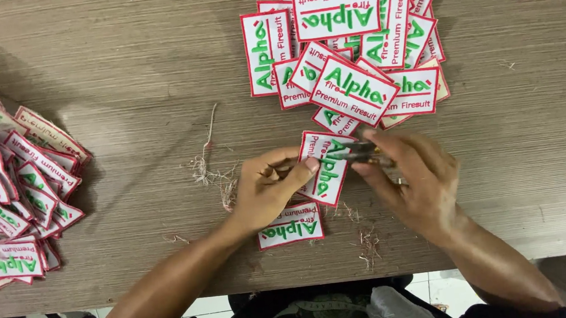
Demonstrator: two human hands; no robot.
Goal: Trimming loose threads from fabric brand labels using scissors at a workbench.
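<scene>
White embroidered cloth patch with a red border and green lettering (pixel 325 168) sits between both hands above the brown wood-grain surface (pixel 123 91), its long axis tilted from upper left to lower right, top edge toward the heap of matching patches (pixel 355 45). Left hand (pixel 269 190) is nearer, its fingers (pixel 301 171) pinching the patch's left edge; right hand (pixel 416 179) has its fingers pressed together around small metal snips (pixel 362 151) at the patch's upper right corner

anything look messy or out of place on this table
Loose thread scraps lie scattered on the wooden table beside the left hand, more near the right hand. The patches lie in untidy heaps.
</scene>
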